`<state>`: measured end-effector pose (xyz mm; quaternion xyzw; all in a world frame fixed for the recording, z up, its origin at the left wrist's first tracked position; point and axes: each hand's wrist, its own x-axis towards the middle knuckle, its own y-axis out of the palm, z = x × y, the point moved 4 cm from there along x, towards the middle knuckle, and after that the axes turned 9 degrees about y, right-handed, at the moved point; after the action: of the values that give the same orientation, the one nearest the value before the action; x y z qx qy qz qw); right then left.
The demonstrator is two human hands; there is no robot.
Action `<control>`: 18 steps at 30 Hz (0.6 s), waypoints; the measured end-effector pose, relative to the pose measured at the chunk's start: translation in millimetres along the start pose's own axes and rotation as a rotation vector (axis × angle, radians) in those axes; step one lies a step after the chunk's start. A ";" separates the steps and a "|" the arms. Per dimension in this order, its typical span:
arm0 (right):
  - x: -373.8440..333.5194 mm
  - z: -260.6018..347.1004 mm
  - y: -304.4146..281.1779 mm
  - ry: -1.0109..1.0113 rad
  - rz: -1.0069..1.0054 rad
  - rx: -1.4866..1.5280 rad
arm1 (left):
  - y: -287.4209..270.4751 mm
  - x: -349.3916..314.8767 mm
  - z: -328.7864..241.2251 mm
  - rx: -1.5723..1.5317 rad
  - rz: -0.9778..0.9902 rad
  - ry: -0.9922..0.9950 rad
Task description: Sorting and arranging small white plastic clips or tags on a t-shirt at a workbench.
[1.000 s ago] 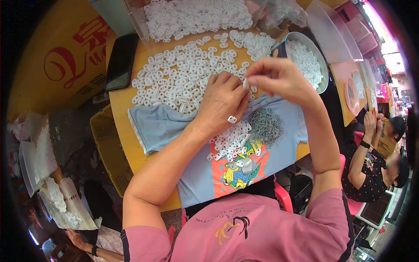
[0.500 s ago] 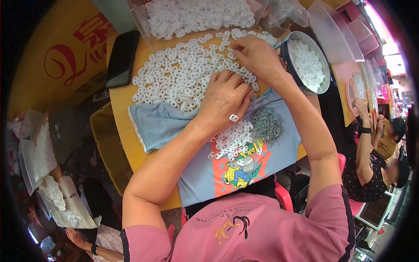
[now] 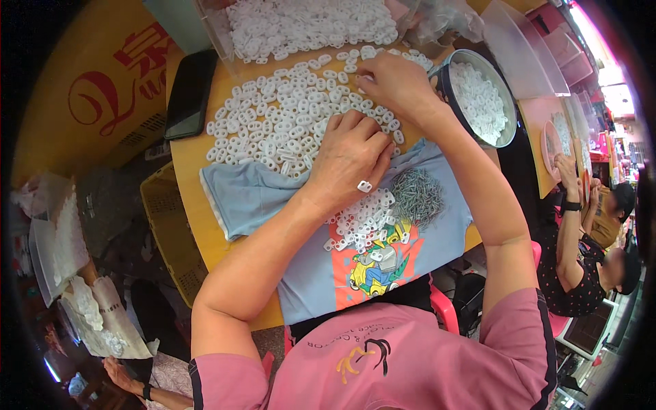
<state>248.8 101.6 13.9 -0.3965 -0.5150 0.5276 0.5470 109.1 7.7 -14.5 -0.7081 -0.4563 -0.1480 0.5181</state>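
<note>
Two bare hands work among hundreds of small white plastic pieces [image 3: 287, 123] spread over the yellow bench [image 3: 188, 164] in the upper middle of the frame. The right hand [image 3: 396, 85] reaches furthest up, its fingers curled down onto the scatter near the rim of the metal bowl [image 3: 509, 130]; whether they pinch a piece I cannot tell, since the fingertips are hidden under the hand. The left hand [image 3: 352, 157] lies knuckles up with its fingers drawn together at the lower edge of the scatter; its grip is hidden too. Just below it, on the light blue shirt [image 3: 253, 195] spread over the bench edge, sit a smaller heap of white pieces [image 3: 365, 225] and a mound of thin metal nails [image 3: 417, 195], nearly touching. The likeliest trouble is a sweep of the left wrist mixing nails into that heap, or dragging the shirt so both slide off toward the lap. The right forearm passes close to the bowl and could tip it. Pieces near the dark phone [image 3: 188, 92] at upper left could roll off.
</note>
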 end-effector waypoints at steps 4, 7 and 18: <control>12.7 7.0 -0.3 0.070 0.154 -0.114 | -1.4 -0.2 -0.5 -0.007 -0.008 -0.004; 18.3 1.9 2.6 0.093 0.190 -0.085 | -2.3 0.7 -1.3 -0.003 -0.017 0.001; -0.4 -18.5 -17.3 0.254 0.274 0.821 | -1.0 0.9 -0.3 -0.001 -0.001 -0.008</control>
<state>269.9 100.9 27.9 -0.2726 -0.1345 0.7030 0.6429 108.9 7.9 -13.2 -0.7088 -0.4585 -0.1456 0.5158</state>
